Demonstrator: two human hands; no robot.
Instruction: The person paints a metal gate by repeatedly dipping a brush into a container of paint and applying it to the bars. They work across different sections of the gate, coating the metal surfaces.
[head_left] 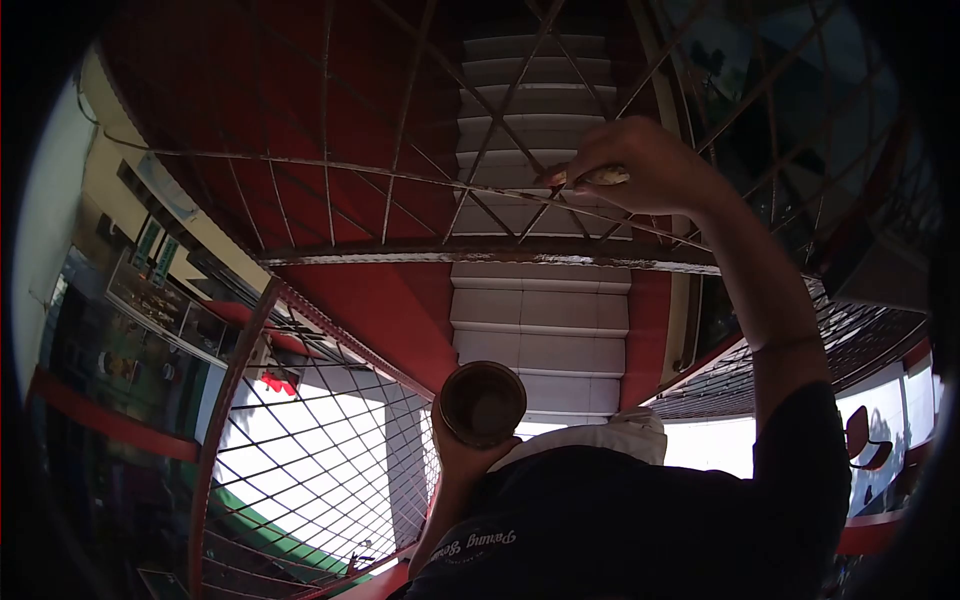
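Observation:
My right hand is raised at the upper right, closed around the wooden handle of a paintbrush. The dark bristle end points left and overlaps the crossing bars of a metal grille. Low in front of my body, my left hand grips a round cup from below and the side. Its open mouth faces up, with a brownish inside. A thin curved bar of the grille passes just below the brush, and a thicker horizontal rail runs beneath.
White tiled stairs run between red walls behind the grille. A lattice gate panel stands at lower left, with bright daylight through it. Another dark lattice is at right. Signs hang at far left.

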